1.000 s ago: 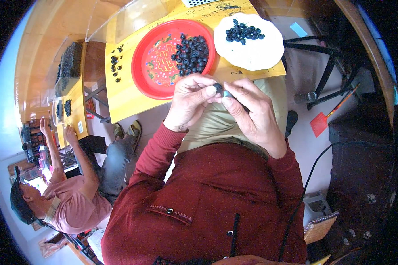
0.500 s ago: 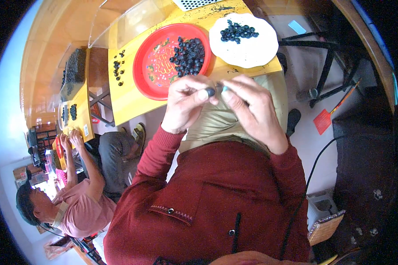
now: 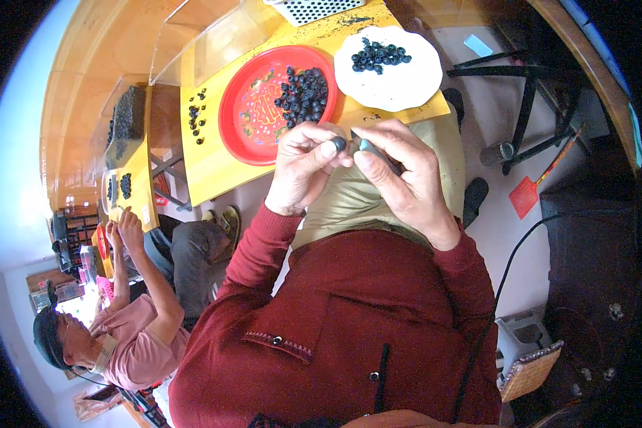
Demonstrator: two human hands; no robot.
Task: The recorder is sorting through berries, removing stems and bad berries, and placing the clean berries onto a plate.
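My left hand pinches a small dark round bead-like ball between thumb and fingertips. In my right hand is a small hand tool with a teal-grey handle, its dark tip close beside the ball. Whether tip and ball touch, I cannot tell. Just beyond my hands sits a red round tray with a printed pattern, heaped on its right with similar dark balls. On the right a white scalloped plate bears a smaller cluster of dark balls.
The yellow table also carries loose dark balls at left, dark crumbs and a white perforated basket. Another person works at a second table on the left. A red fly swatter stands at right.
The view has shifted slightly, so table and tray sit a little differently. My hands stay together, and the tool shows more clearly. The other person's hands have risen a little.
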